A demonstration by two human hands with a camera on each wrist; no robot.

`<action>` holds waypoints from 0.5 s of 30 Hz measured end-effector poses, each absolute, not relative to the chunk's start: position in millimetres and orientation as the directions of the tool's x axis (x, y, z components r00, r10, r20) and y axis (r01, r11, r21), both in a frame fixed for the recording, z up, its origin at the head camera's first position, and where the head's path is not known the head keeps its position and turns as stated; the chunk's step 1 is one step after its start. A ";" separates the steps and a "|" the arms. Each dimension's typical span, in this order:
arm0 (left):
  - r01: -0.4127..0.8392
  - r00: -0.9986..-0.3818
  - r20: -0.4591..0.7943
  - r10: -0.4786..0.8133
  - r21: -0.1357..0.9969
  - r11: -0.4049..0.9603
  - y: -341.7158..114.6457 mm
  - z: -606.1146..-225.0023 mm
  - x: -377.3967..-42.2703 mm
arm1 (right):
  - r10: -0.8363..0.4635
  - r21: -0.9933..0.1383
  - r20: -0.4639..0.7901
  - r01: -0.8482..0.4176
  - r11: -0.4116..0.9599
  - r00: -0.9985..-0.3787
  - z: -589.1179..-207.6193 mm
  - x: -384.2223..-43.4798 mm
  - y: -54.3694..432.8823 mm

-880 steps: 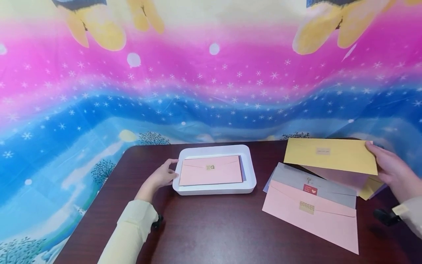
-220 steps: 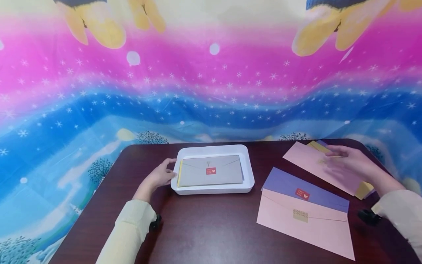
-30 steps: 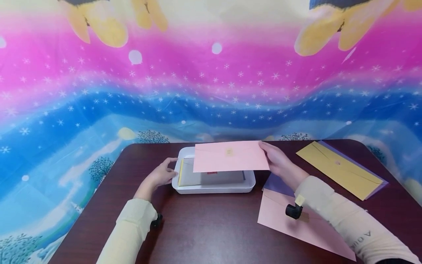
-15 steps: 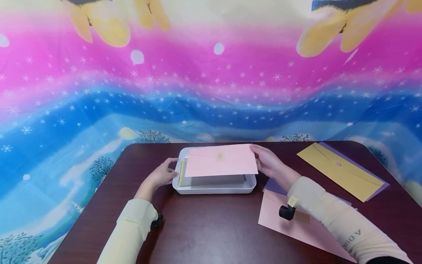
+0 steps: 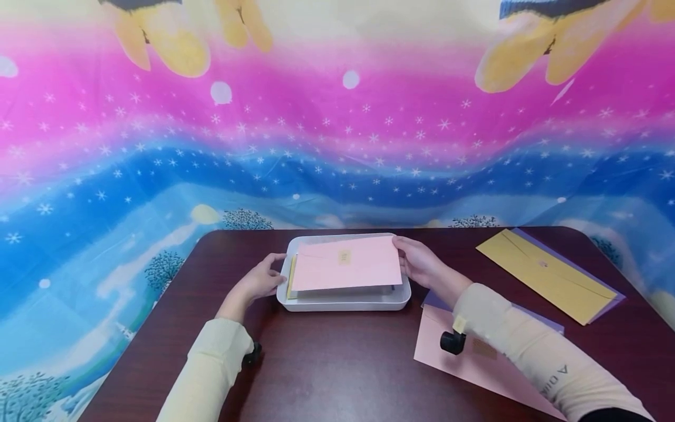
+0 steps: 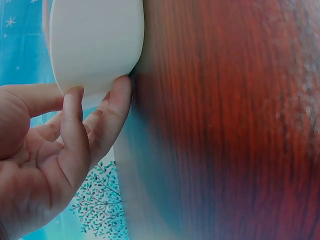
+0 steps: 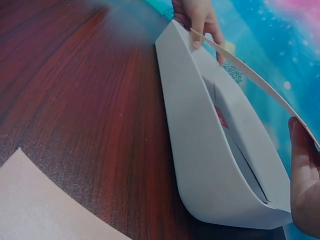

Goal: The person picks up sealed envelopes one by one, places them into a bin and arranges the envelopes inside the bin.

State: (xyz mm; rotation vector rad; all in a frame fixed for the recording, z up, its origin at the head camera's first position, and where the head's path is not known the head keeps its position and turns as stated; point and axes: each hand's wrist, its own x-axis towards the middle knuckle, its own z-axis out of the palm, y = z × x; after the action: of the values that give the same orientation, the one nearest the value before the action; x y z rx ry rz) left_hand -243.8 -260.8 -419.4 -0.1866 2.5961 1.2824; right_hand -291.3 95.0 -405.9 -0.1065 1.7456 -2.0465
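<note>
A pink envelope [image 5: 345, 269] with a gold sticker hangs tilted over the white tray [image 5: 343, 306], its right end raised. My right hand [image 5: 422, 264] pinches that raised right end, thumb and fingers on its two faces. The tray's left end is held by my left hand [image 5: 259, 279], with fingertips against the rim and outer wall in the left wrist view. Beneath the pink envelope, a grey envelope [image 7: 245, 162] with a red sticker lies in the tray, seen in the right wrist view. A yellow edge [image 5: 292, 278] shows at the stack's left; the rest is covered.
Right of the tray, another pink envelope [image 5: 440, 343] overlaps a purple envelope [image 5: 539, 319], partly under the right forearm. At the back right, a yellow envelope [image 5: 554, 281] lies over purple ones [image 5: 612, 303]. A printed cloth [image 5: 337, 146] hangs behind the dark table [image 5: 316, 369].
Since half a minute ago, grey and yellow envelopes joined the tray stack. Over the last second, my right hand brought the pink envelope left and down over the tray; my left hand stayed.
</note>
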 end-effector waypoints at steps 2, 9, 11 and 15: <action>-0.216 -0.963 -0.268 -0.006 0.766 0.606 -260.5 -419.3 -244.2 | -0.375 -0.951 -0.234 0.291 -0.103 -0.897 -406.5 -291.1 92.8; -0.221 -0.962 -0.272 -0.005 0.770 0.599 -260.4 -419.3 -243.9 | -0.381 -0.948 -0.253 0.307 -0.086 -0.889 -407.5 -290.1 88.2; -0.219 -0.963 -0.271 -0.003 0.770 0.600 -260.3 -418.8 -243.4 | -0.385 -0.950 -0.258 0.306 -0.068 -0.886 -408.6 -290.5 86.8; -0.221 -0.962 -0.272 -0.003 0.774 0.593 -259.2 -417.8 -242.2 | -0.415 -0.952 -0.259 0.302 -0.040 -0.872 -410.8 -290.8 85.3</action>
State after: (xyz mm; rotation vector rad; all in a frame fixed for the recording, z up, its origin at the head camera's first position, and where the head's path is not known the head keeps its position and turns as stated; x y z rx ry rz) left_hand -242.2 -259.2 -417.8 -0.1847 2.5812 1.3031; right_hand -290.8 85.3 -410.8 -0.1188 1.7605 -1.9607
